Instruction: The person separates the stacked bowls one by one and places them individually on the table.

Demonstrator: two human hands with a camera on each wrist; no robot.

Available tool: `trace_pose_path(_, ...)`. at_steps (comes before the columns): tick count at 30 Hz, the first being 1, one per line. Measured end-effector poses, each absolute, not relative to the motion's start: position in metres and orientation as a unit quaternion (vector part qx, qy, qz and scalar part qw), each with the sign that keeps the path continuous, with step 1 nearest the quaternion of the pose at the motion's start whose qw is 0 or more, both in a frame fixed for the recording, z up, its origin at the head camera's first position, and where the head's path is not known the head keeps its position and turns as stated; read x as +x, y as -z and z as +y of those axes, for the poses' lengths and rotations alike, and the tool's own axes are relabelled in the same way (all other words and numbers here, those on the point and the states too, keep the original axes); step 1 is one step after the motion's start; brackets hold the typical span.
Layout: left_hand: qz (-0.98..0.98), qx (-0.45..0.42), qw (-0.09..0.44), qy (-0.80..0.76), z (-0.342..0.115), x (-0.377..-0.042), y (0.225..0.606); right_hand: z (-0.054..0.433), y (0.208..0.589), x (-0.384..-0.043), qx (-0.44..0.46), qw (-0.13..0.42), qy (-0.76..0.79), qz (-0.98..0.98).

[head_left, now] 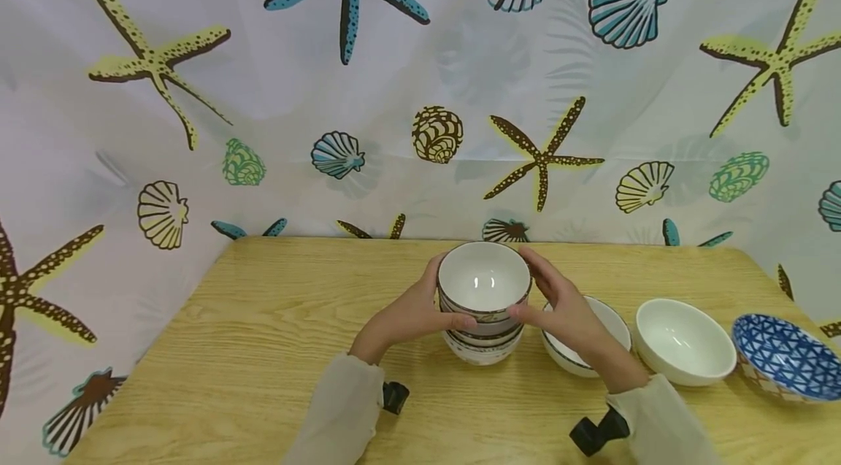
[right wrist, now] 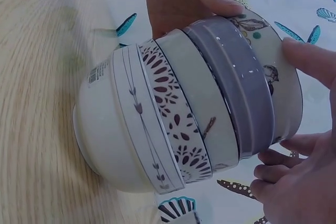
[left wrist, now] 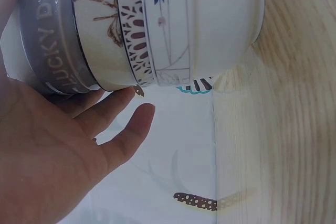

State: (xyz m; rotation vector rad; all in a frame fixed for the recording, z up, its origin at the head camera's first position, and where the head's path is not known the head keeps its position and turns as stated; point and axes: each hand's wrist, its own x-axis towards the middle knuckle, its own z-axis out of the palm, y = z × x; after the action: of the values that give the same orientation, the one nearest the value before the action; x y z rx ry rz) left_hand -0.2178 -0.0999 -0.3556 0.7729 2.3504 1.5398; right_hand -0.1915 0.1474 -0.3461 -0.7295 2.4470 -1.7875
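The bowl stack [head_left: 482, 353] stands on the table [head_left: 263, 348]; left hand [head_left: 414, 313] and right hand [head_left: 570, 312] clamp its upper bowls [head_left: 485, 279] between thumbs and fingers.

Home-like tabletop spot, wooden table [head_left: 250, 333], shell-patterned curtain [head_left: 394, 89] behind, household bowls [head_left: 484, 279], exact room unclear

The left hand [head_left: 417, 312] is bare; behind it comes a pale cream sleeve [head_left: 342, 406], plain and softly creased, its end loose. A small, angular black block [head_left: 396, 398] juts out behind the hand, on the inward side. Behind the right hand [head_left: 565, 312], also bare, are a matching cream sleeve [head_left: 663, 417] and, inward of it, a notched black block [head_left: 599, 432] with two chunky lobes.
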Motion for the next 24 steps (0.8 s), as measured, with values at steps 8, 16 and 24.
trace_pose_path(8, 0.801, 0.259, 0.115, -0.527, -0.100, -0.216, 0.358, 0.142, 0.348, -0.193, -0.225, 0.030, 0.578, 0.784)
trace_pose_path(16, 0.801, 0.260, 0.113, -0.527, -0.099, -0.217, 0.356, 0.137, 0.347, -0.200, -0.230, 0.028, 0.564, 0.793)
trace_pose_path(24, 0.798, 0.259, 0.122, -0.530, -0.099, -0.218, 0.356, 0.131, 0.341, -0.204, -0.221, 0.032, 0.530, 0.818)
